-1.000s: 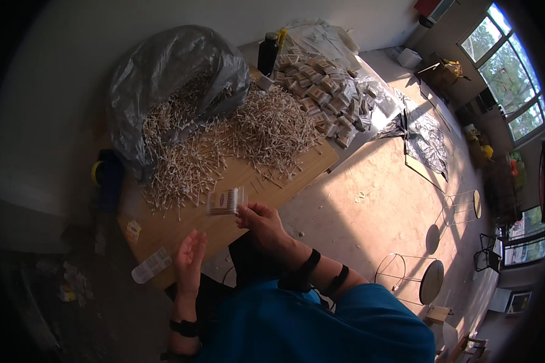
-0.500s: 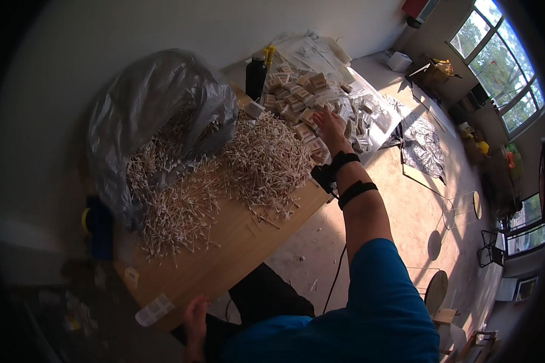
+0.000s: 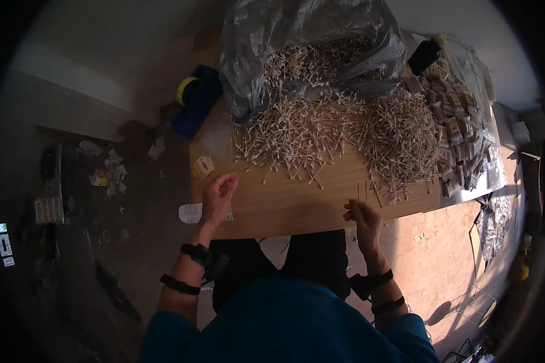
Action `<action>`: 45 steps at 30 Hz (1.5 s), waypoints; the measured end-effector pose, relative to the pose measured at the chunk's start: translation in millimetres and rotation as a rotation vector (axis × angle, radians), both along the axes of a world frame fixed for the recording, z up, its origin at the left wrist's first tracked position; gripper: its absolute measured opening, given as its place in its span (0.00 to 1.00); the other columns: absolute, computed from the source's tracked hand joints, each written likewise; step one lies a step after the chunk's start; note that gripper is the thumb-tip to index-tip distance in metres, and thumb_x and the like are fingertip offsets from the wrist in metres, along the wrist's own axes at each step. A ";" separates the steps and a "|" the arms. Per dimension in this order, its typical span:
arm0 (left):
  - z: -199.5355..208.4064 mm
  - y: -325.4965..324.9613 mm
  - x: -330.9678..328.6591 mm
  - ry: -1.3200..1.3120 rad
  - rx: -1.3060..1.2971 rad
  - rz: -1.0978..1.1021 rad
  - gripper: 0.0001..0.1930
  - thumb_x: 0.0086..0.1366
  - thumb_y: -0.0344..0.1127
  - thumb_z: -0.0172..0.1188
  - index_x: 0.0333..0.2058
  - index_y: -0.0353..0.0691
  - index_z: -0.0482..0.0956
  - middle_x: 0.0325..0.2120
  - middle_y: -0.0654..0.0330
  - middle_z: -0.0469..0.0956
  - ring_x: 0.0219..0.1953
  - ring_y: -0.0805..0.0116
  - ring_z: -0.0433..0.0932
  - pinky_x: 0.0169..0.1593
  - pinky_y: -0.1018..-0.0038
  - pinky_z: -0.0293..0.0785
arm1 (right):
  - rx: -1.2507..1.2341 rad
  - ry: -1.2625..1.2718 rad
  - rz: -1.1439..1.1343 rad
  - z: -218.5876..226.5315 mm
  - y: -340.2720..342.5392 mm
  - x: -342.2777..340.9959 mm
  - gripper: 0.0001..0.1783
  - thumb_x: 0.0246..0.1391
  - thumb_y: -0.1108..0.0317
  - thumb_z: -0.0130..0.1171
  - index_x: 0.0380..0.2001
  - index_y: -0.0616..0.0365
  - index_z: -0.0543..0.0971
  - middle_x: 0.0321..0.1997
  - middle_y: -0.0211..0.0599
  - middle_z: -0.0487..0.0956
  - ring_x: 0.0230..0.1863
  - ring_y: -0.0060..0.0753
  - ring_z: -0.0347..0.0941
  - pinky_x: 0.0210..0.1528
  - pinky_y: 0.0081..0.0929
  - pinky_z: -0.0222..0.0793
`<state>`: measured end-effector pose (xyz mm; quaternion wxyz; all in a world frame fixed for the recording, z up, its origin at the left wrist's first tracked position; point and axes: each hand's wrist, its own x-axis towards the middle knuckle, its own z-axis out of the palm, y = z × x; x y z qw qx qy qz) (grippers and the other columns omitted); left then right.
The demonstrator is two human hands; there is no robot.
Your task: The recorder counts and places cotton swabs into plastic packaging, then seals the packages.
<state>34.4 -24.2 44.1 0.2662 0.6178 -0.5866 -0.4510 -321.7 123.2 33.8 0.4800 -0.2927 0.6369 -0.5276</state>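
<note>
Wooden table (image 3: 297, 206) under both hands. Grey bag (image 3: 303, 45) well beyond them, spilling sticks (image 3: 321, 130) in a broad heap just ahead of the fingers. Stacked packets (image 3: 457, 130) far right of the right hand (image 3: 362, 219), curled loosely, nothing seen gripped. Left hand (image 3: 217, 195) half open, empty, beside a small yellow label (image 3: 203, 166).
</note>
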 end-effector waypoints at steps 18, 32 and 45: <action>-4.0 -96.3 23.6 -0.571 -0.654 0.132 0.06 0.52 0.33 0.71 0.27 0.46 0.81 0.32 0.63 0.78 0.40 0.58 0.77 0.49 0.55 0.66 | 0.107 0.208 0.161 26.3 1.3 80.5 0.10 0.63 0.75 0.54 0.44 0.67 0.80 0.37 0.41 0.84 0.32 0.26 0.80 0.39 0.22 0.77; 119.9 37.7 12.6 -0.371 -0.552 -0.450 0.06 0.56 0.30 0.68 0.30 0.45 0.78 0.29 0.65 0.81 0.37 0.64 0.80 0.62 0.57 0.59 | -0.360 0.798 0.558 109.2 -72.1 177.8 0.09 0.52 0.68 0.64 0.36 0.59 0.82 0.34 0.41 0.80 0.32 0.50 0.78 0.35 0.40 0.75; 109.4 140.2 13.7 0.191 -0.397 0.121 0.12 0.66 0.33 0.63 0.44 0.32 0.79 0.38 0.59 0.81 0.38 0.71 0.80 0.41 0.73 0.74 | -0.055 0.356 0.452 105.0 -31.4 226.4 0.09 0.42 0.71 0.71 0.25 0.64 0.82 0.26 0.39 0.81 0.25 0.28 0.76 0.29 0.25 0.72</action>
